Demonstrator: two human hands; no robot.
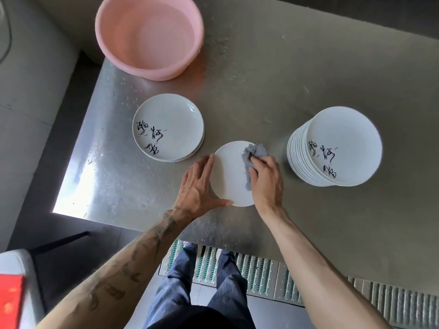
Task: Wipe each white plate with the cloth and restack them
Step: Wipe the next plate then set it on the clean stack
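Near the front edge of the steel table [261,91]: a single plate [229,172], no lettering showing. Left hand [198,188] lies flat, fingers straight on its left rim, thumb along the near rim, probably bracing it against sliding. Right hand [266,179] has fingers curled over the grey cloth [255,151] on the plate's right side. Further back: short stack [168,127] left, likely done; tall stack [342,143] right, likely pending. Pink basin [149,34] at the far-left corner.

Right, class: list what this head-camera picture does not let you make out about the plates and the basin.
Head view: right part of the middle plate, under the grey cloth and right hand.
Head view: plate count in the left stack; top plate covers those beneath.
Head view: whether the pink basin holds water; too faint to tell.
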